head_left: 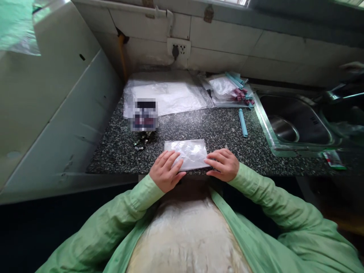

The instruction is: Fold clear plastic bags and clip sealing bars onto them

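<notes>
A folded clear plastic bag (191, 151) lies flat near the front edge of the speckled counter (196, 125). My left hand (167, 171) rests on the bag's left side, its fingers stretched out and palm down. On the opposite side, my right hand (223, 164) touches the bag's right edge with fingertips spread, not wrapped round it. Both thumbs point inward by the front edge. A light blue sealing clip (243, 123) lies by itself to the right, beyond my right hand.
Larger plastic bags (170, 93) lie flat at the back, beside a pile of blue and dark red clips (240, 93) on more bags. A blurred-out object (144, 115) with a chain stands at left. The sink (294, 117) is at right, near a small packet (333, 159).
</notes>
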### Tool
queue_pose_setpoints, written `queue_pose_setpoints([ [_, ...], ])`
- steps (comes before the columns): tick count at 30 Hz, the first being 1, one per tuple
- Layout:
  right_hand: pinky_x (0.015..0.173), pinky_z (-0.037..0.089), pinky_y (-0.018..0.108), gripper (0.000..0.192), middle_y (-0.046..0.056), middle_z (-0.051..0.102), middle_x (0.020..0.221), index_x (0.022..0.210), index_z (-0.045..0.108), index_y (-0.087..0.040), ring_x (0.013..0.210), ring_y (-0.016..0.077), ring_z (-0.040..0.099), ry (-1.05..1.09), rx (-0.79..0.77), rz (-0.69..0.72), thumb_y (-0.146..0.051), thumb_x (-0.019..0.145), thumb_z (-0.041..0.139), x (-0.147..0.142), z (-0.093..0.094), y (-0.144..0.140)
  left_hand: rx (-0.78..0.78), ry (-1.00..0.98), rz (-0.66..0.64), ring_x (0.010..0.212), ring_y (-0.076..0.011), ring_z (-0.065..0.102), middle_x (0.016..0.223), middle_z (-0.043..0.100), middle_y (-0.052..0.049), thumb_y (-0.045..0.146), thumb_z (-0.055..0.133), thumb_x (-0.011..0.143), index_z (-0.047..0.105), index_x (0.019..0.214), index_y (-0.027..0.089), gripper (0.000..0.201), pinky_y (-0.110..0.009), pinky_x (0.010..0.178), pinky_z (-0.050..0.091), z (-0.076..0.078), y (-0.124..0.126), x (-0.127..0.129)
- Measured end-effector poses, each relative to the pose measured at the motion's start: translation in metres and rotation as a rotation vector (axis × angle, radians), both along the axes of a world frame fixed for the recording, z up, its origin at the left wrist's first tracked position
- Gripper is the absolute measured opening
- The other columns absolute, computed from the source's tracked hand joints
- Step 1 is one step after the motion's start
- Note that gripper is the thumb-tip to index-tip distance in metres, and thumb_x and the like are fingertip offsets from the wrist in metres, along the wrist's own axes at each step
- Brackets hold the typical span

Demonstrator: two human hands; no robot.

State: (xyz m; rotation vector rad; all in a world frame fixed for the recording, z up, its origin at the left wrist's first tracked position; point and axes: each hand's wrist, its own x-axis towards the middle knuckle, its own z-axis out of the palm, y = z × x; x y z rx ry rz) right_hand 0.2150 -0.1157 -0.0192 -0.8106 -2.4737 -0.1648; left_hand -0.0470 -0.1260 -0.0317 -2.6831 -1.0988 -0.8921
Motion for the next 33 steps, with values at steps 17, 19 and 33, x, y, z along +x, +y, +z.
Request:
queue_pose_setpoints([
  [17,0.073,0.04,0.031,0.016,0.003,0.063,0.082,0.087,0.062,-0.023,0.08,0.0153,0.052,0.062,-0.008,-0.064,-0.025,0.08,0.048,-0.013,0.006,-0.033,-0.089,-0.113,-0.121,0.086,-0.0209,0.054,0.093,0.063,-0.009,0.019,0.042,0.075,0.06,0.103,0.02,0.033,-0.037,0.076,0.044,-0.007,-0.014,-0.035],
  [19,0.072,0.042,0.032,0.013,0.003,0.062,0.08,0.082,0.063,-0.022,0.079,0.0158,0.052,0.137,-0.048,-0.089,-0.021,0.077,0.051,-0.013,0.019,-0.026,-0.1,-0.178,-0.131,0.083,-0.0198,0.055,0.09,0.064,-0.009,0.019,0.045,0.075,0.061,0.1,0.018,0.029,-0.036,0.073,0.045,0.009,-0.012,-0.029],
  [33,0.076,0.045,0.037,0.025,0.009,0.062,0.09,0.093,0.06,-0.018,0.085,0.0206,0.054,0.192,-0.218,-0.057,-0.035,0.075,0.056,-0.01,0.076,0.026,-0.302,-0.497,-0.153,0.058,-0.0093,0.053,0.063,0.058,-0.004,0.021,0.05,0.08,0.059,0.069,0.013,0.016,-0.02,0.054,0.045,0.062,0.018,0.005],
])
